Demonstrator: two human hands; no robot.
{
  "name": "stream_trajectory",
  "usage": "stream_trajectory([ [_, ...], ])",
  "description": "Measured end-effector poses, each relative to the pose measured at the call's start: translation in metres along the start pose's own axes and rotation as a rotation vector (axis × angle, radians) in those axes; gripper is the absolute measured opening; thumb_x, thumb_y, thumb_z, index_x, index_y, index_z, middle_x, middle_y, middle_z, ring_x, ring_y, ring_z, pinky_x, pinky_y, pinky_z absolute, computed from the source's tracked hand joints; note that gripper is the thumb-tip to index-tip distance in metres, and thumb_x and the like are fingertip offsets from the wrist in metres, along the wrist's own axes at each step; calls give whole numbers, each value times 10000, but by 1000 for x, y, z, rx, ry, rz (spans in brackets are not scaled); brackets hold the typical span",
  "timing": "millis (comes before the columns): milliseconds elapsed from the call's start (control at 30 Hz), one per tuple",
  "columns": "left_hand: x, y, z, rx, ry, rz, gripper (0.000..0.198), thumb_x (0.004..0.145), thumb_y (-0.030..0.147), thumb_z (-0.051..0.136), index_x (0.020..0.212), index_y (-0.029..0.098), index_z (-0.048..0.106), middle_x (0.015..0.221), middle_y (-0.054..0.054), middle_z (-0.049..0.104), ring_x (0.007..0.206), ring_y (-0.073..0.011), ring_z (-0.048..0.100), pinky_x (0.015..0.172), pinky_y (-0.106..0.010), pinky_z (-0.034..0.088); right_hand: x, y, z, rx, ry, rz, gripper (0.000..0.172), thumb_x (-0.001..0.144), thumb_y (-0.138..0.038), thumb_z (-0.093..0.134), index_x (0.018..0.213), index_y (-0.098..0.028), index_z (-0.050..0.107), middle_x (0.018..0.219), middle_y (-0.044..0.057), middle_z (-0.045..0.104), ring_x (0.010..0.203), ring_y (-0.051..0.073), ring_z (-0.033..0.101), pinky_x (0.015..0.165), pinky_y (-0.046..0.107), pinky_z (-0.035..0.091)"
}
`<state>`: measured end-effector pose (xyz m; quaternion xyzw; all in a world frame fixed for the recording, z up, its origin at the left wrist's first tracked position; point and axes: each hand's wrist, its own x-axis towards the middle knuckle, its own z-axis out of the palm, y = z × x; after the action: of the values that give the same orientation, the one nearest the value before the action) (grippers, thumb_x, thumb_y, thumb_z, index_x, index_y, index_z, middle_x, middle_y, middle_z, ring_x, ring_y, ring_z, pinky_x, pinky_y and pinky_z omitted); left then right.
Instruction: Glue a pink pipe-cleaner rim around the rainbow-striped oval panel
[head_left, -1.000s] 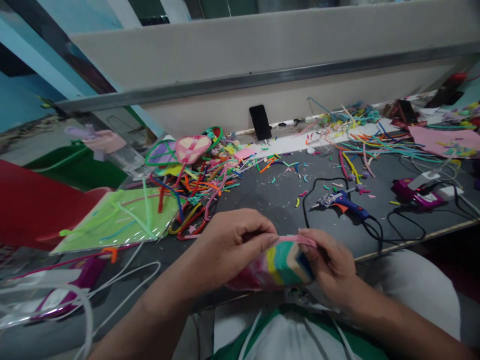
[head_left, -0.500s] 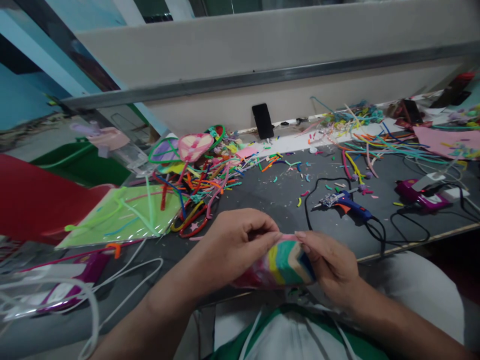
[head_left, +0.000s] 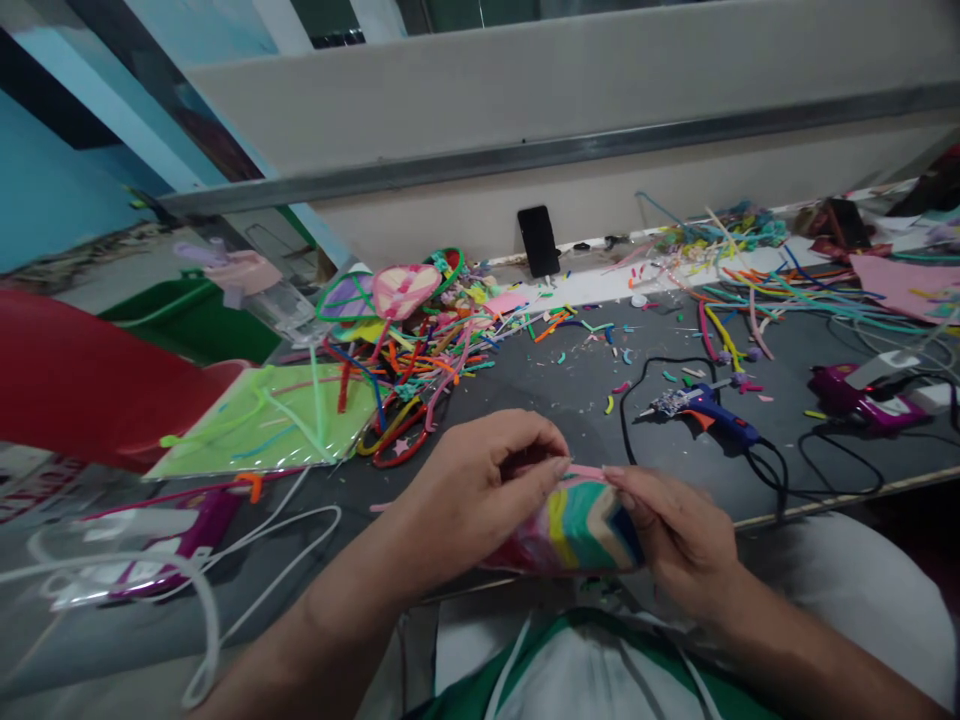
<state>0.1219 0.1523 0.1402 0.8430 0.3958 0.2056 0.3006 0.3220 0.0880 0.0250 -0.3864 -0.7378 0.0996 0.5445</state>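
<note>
A striped piece [head_left: 577,530] with bent bands of pink, yellow, teal, beige and dark blue is at the table's front edge, just above my lap. Along its top edge runs a pink pipe cleaner [head_left: 585,471]. My left hand [head_left: 499,480] is closed, thumb and fingers pinching the left end of that strip and covering part of the striped piece. On the other side, my right hand [head_left: 679,520] pinches the strip's right end, its curled fingers against the dark blue end. The striped piece's underside is hidden.
A blue glue gun [head_left: 701,410] with a black cord lies right of centre. Pipe cleaners and scraps [head_left: 420,350] heap at the back left, near a green sheet [head_left: 277,420]. A phone [head_left: 538,242] leans on the wall. Purple power strips [head_left: 870,395] and white cables lie at both sides.
The whole scene has shifted a little to the right in view. My hands are slightly farther apart, with more of the pink pipe cleaner showing between them. Both keep their pinch.
</note>
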Motion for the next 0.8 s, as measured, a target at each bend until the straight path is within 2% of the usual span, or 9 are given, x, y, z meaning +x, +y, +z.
stream_trajectory([
  [367,-11,-7,3,4,70,74,104,868,160,558,782,177,613,795,8,608,740,-104,569,668,-206,429,1,0,3,-12,48,6,474,853,-38,471,1254,-264,580,1029,40,731,885,170,712,752,289,588],
  [567,-15,-9,9,39,113,47,103,874,161,563,809,190,638,797,10,633,744,-111,584,670,-216,438,1,-1,2,-1,34,15,519,847,-28,465,1282,-297,555,1047,41,731,889,185,715,735,305,596],
  [800,-21,-14,13,120,221,89,83,842,123,594,836,189,646,838,10,644,802,-109,598,734,-208,453,1,-1,1,-29,39,3,465,849,-30,495,1253,-248,570,1024,44,732,885,156,708,749,265,578],
])
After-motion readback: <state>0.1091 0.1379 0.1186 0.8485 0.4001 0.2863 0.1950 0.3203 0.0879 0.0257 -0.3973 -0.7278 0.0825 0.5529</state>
